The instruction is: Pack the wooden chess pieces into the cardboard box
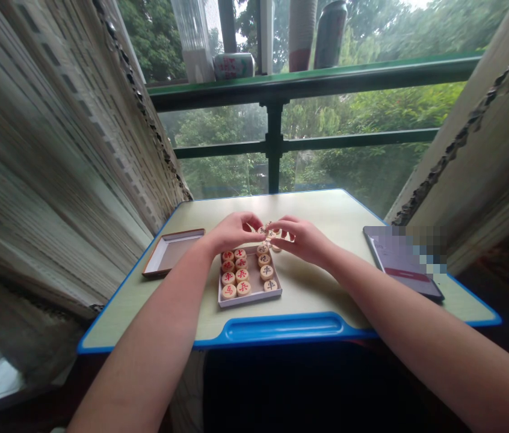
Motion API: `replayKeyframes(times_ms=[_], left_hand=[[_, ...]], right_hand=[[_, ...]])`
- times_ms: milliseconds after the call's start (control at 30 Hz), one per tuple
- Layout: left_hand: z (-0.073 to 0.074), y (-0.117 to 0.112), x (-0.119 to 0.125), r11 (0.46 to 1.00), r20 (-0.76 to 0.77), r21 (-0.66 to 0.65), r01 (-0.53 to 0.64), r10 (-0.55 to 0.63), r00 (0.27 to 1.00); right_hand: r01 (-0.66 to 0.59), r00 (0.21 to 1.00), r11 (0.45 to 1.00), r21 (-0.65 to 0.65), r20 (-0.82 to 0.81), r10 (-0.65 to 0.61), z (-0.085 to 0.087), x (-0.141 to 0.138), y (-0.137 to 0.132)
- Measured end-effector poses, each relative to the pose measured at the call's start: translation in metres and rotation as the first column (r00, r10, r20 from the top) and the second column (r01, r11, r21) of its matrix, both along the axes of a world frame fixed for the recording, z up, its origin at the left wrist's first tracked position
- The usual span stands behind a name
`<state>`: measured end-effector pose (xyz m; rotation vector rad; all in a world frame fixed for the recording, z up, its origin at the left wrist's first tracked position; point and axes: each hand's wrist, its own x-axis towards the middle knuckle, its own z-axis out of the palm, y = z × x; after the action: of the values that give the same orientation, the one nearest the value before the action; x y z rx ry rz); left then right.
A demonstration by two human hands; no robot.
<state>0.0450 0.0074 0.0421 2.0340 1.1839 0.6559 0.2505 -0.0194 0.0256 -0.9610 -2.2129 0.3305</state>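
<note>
Beyond the shallow white box [251, 300], my left hand [236, 231] has its thumb and index finger closed about a round wooden Chinese chess piece [262, 231] with a black character. Facing it from the right is my right hand [300, 236], its fingers curved and apart. Its fingertips reach the same piece and the small cluster of chess pieces [275, 247] on the table, which the fingers partly hide. Inside the box, red-marked pieces [242, 275] fill two columns at the left. A column of black-marked pieces [266, 273] lines its right side.
A box lid [173, 249] lies at the table's left, open side up. On the right rests a dark tablet [399, 264]. The table [326, 294] has a blue edge and a front groove. Curtains flank it; cans and cups stand on the window ledge [372, 73].
</note>
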Motion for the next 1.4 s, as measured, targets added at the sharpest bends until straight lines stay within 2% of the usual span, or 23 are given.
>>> replayKeyframes(times_ms=[100, 233, 300, 433, 567, 733, 867, 933, 1000, 1100, 1200, 1400], left_hand=[[0.000, -0.001, 0.001, 1.000, -0.003, -0.012, 0.026, -0.026, 1.000], [0.003, -0.004, 0.004, 1.000, -0.025, 0.007, 0.024, -0.024, 0.999], [0.003, -0.005, 0.006, 1.000, -0.010, 0.002, 0.023, -0.023, 1.000], [0.002, -0.006, 0.007, 0.999, 0.039, -0.005, 0.048, -0.048, 0.998], [0.001, -0.007, 0.008, 0.997, 0.071, -0.003, 0.080, -0.080, 0.994], [0.005, -0.008, 0.008, 0.996, 0.108, 0.002, 0.092, -0.092, 0.990], [0.004, -0.007, 0.008, 0.996, 0.087, 0.017, 0.089, -0.090, 0.992], [0.002, -0.006, 0.007, 0.996, 0.059, 0.022, 0.085, -0.086, 0.995], [0.000, -0.004, 0.006, 0.996, 0.050, 0.023, 0.086, -0.087, 0.995], [-0.003, -0.001, 0.005, 0.996, 0.087, 0.004, 0.087, -0.087, 0.992], [-0.006, 0.001, 0.004, 0.995, 0.154, -0.047, 0.086, -0.078, 0.985], [-0.004, 0.000, 0.005, 0.991, 0.200, -0.102, 0.084, -0.063, 0.978]], right_hand=[[0.005, 0.999, 0.999, -0.054, -0.032, -0.006, 0.002, -0.002, -0.001], [0.035, 0.982, 0.973, -0.228, -0.172, -0.076, 0.003, -0.006, -0.002], [0.010, 0.955, 0.935, -0.354, -0.273, -0.114, 0.004, -0.007, -0.003], [-0.143, 0.871, 0.809, -0.570, -0.461, -0.170, 0.004, -0.010, -0.003], [-0.241, 0.794, 0.738, -0.630, -0.565, -0.224, 0.004, -0.010, -0.002], [-0.283, 0.729, 0.713, -0.641, -0.627, -0.275, 0.003, -0.006, 0.002], [-0.282, 0.752, 0.680, -0.677, -0.596, -0.281, 0.002, -0.006, 0.002], [-0.223, 0.797, 0.700, -0.678, -0.541, -0.270, 0.002, -0.008, 0.001], [-0.139, 0.840, 0.757, -0.638, -0.481, -0.251, 0.001, -0.009, 0.000], [-0.041, 0.903, 0.855, -0.517, -0.385, -0.190, 0.001, -0.009, -0.002], [0.000, 0.950, 0.921, -0.390, -0.287, -0.122, 0.000, -0.009, -0.003], [0.069, 0.977, 0.968, -0.241, -0.180, -0.115, 0.000, -0.008, -0.003]])
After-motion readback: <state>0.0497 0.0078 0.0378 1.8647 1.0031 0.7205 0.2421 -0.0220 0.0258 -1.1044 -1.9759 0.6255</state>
